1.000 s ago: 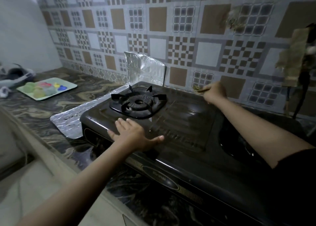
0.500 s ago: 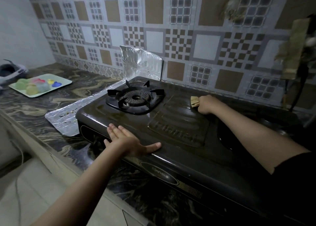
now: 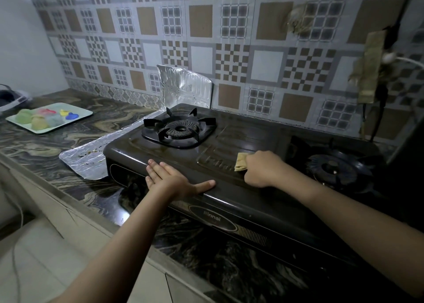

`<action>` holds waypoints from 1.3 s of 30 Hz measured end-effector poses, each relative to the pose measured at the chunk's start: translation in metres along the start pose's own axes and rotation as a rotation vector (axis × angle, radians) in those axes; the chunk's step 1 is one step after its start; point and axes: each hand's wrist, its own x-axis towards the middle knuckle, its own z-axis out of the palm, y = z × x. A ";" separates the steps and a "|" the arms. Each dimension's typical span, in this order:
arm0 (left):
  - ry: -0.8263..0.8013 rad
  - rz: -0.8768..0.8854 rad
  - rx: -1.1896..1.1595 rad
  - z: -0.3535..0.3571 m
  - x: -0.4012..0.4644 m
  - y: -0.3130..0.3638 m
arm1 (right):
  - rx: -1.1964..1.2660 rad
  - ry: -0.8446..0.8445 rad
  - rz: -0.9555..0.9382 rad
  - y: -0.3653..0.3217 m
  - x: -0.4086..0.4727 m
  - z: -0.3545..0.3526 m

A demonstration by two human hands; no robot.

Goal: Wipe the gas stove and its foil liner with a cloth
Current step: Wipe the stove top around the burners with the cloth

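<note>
Right hand (image 3: 261,169), fingers curled round the cloth (image 3: 241,161), has dragged it from the stove (image 3: 229,201)'s back edge toward the front, so the centre panel is getting done; foil liner (image 3: 91,158), left of stove, untouched. Left hand (image 3: 171,178) stays flat, fingers straight, on the stove's front-left edge. Stove's long axis runs left-right, knobs facing the person.

Stove (image 3: 229,199) centre panel between the left burner grate (image 3: 180,129) and right burner (image 3: 332,169) is flat and passable. Both burners stand raised. Upright foil (image 3: 184,86) blocks the back left corner; flat foil beside the stove lies open.
</note>
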 end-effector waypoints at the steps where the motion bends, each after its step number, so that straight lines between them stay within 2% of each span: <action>1: 0.003 -0.001 -0.003 0.000 -0.001 0.000 | -0.007 0.001 -0.012 -0.006 -0.009 0.001; 9: 0.014 0.000 -0.020 0.001 -0.001 0.001 | -0.062 -0.029 -0.215 -0.026 -0.061 -0.004; 13: 0.011 0.001 -0.029 0.001 0.000 0.001 | 0.214 -0.110 -0.055 0.005 -0.023 -0.038; 16: -0.002 -0.003 -0.032 0.001 0.002 0.001 | 0.355 0.073 0.067 0.039 0.028 -0.054; 19: -0.008 -0.009 -0.026 0.001 0.004 0.002 | 0.323 0.213 0.165 0.065 0.073 -0.045; 21: -0.009 -0.013 -0.034 0.001 0.006 0.002 | 0.257 0.166 0.192 0.074 0.098 -0.031; 25: 0.000 0.000 -0.036 0.004 0.009 0.000 | 0.257 -0.054 0.180 0.077 0.127 -0.005; 32: -0.003 0.024 -0.063 0.004 0.008 -0.001 | 0.238 -0.152 0.124 0.074 0.099 0.007; 39: -0.004 0.046 -0.055 0.002 0.003 -0.001 | 0.199 -0.173 0.074 0.048 0.056 0.013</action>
